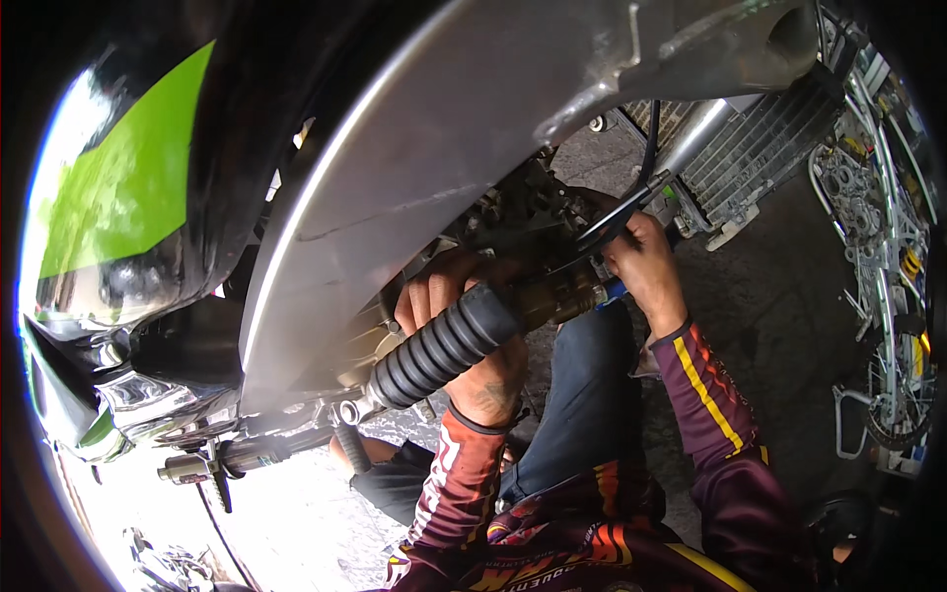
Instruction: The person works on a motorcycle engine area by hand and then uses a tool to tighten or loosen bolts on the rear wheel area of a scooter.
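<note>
Both my hands reach up into the underside of a motorcycle, below its grey side panel (395,148). My left hand (434,291) is behind a ridged black rubber sleeve (444,350) that looks like a footrest. Its fingers are curled against the engine area, and the fingertips are out of sight. On the other side, my right hand (643,261) is closed beside a black cable (621,212), its fingers largely hidden. A small blue piece (615,289) shows by its palm, next to a brownish metal part (562,301). What either hand grips cannot be made out.
A finned radiator (755,158) hangs at the upper right. Metal frames and parts (888,276) line the far right. A green and black body panel (138,178) fills the left, with a metal bar (266,449) below it. My bent knee (592,385) is under the machine.
</note>
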